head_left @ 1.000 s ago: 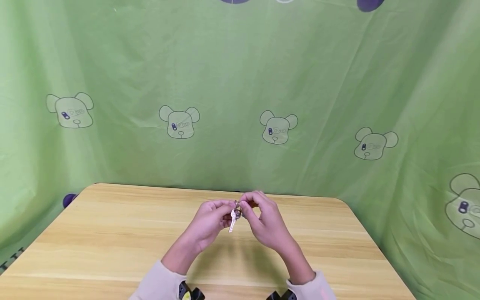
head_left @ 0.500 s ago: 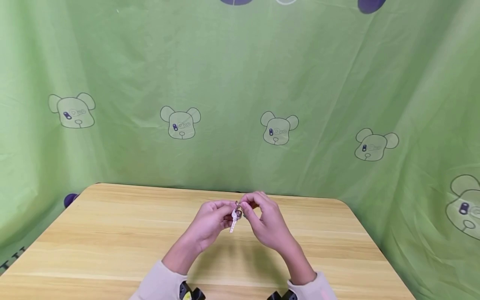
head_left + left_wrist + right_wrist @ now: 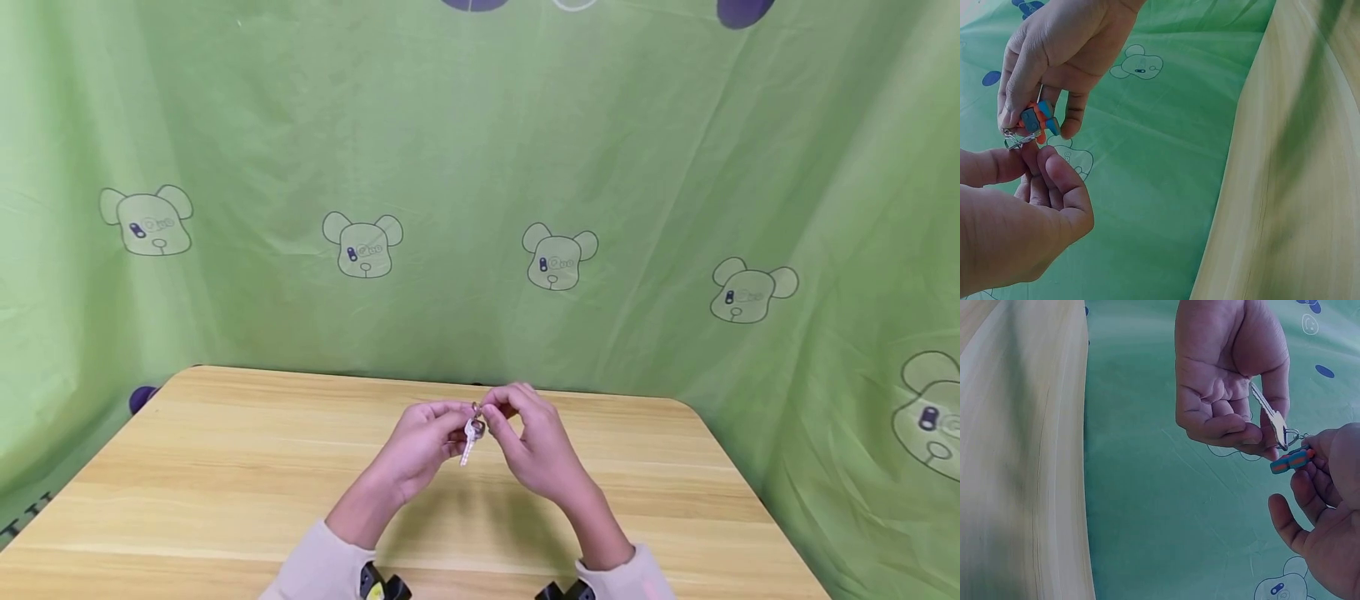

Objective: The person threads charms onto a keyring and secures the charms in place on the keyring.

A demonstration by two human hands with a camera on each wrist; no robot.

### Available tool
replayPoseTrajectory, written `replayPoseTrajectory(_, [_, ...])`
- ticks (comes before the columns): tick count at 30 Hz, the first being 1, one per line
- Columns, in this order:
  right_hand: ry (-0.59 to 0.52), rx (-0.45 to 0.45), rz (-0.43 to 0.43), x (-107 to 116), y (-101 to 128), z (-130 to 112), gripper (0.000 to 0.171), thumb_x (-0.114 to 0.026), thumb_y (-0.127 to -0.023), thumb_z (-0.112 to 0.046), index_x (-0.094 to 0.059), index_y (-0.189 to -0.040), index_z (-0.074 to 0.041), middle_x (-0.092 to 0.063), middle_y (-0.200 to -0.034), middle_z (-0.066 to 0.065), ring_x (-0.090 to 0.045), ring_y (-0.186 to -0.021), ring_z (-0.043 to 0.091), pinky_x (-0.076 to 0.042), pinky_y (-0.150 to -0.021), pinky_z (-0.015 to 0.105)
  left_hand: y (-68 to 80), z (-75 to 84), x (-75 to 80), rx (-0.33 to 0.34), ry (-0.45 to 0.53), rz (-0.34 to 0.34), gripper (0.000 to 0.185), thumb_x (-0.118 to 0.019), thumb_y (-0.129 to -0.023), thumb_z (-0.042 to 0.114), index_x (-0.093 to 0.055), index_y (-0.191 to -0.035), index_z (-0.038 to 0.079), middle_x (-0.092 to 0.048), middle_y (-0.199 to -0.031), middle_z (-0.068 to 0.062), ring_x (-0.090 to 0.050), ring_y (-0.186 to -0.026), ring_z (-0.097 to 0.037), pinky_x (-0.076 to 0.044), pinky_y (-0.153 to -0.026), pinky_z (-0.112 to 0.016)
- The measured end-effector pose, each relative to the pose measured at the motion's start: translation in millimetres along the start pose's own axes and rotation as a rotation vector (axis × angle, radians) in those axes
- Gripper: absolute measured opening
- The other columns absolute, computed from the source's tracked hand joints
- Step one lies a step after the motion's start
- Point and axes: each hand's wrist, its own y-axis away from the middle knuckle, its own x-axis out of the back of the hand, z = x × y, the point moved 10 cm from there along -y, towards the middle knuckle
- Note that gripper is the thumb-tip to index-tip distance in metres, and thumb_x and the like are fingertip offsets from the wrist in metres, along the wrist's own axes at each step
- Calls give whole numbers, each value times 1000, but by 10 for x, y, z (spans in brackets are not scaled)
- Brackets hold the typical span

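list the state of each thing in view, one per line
key: held up off the table, hanging from the key ring
key ring: pinched between both hands
orange and blue tag: gripped by the right hand
left hand: fingers curled, pinching the key ring
right hand: fingers curled round the tag
table: bare wood, hands raised above it
green cloth: hung behind the table, creased

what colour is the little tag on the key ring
The tag is orange and blue striped, clearest in the right wrist view.
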Motion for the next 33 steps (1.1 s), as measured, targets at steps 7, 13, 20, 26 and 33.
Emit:
replayPoseTrajectory(7, [7,22,-8,-10,-3,-29,4,-64,-100,-6,-68,-102,-8,-64,-89,-7,-59,-86,10,-53,-76,32,4,-17,10,3,4,6,19,-60,-100,8,-66,-108,-8,-69,-94,-6,-62,-86,-16,-50,-78,-26])
replayPoseTrajectory(13, [19,29,-14,-20,1,-39,5,-65,-100,-5,-67,-102,-8,-63,-88,-8,-57,-85,9,-51,-75,29,-2,-23,21,1,3,6,19,-60,-100,8,-65,-109,-8,-69,-94,-6,-62,-85,-15,-50,-77,-25])
replayPoseTrajectory(20, [23,30,-29,-33,-3,-45,6,-65,-100,-5,-67,-103,-9,-62,-87,-8,-57,-85,9,-50,-76,30,-5,-13,22,4,15,13,19,-59,-101,8,-65,-113,-5,-69,-96,-5,-62,-86,-15,-50,-77,-24])
replayPoseTrajectory(26, [24,31,-26,-27,0,-42,5,-65,-100,-5,-67,-103,-8,-62,-87,-7,-57,-85,9,-51,-76,31,-3,1,19,-4,22,11,18,-59,-100,7,-66,-114,-4,-69,-95,-4,-62,-85,-14,-50,-73,-23])
replayPoseTrajectory(33, [0,37,-8,-8,0,-39,4,-64,-100,-6,-67,-102,-7,-63,-88,-8,-59,-87,10,-52,-75,31,-9,3,7,-8,21,-5,16,-59,-100,7,-67,-111,-3,-70,-94,-4,-62,-83,-13,-49,-71,-22])
